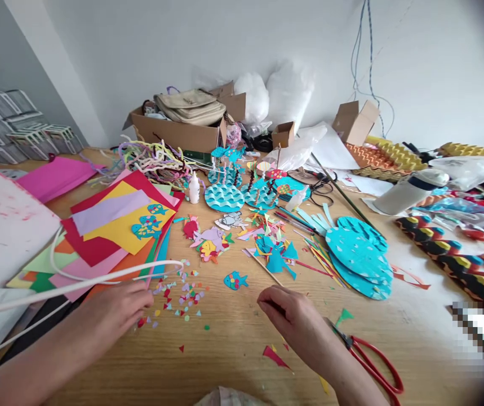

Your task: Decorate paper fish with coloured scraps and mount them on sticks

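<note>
On the table in front of me lies a blue paper fish (235, 281) with coloured dots and an orange-centred eye. My left hand (128, 306) is closed at the left edge of the scattered paper confetti (185, 296); anything its fingers pinch is hidden. To the right of the fish, my right hand (286, 311) is curled, and whatever it may hold cannot be seen. A thin wooden stick (265, 268) runs up to its knuckles. Red-handled scissors (366, 358) lie beside my right forearm. Several finished blue fish (146, 227) rest on a yellow sheet.
Stacked coloured paper (93, 248) lies at left, crossed by a white cable (76, 286). Glue bottles (194, 189), blue fish stands (225, 197) and animal cut-outs (210, 239) sit farther back. Blue ovals (358, 256) and a white bottle (411, 192) are at right.
</note>
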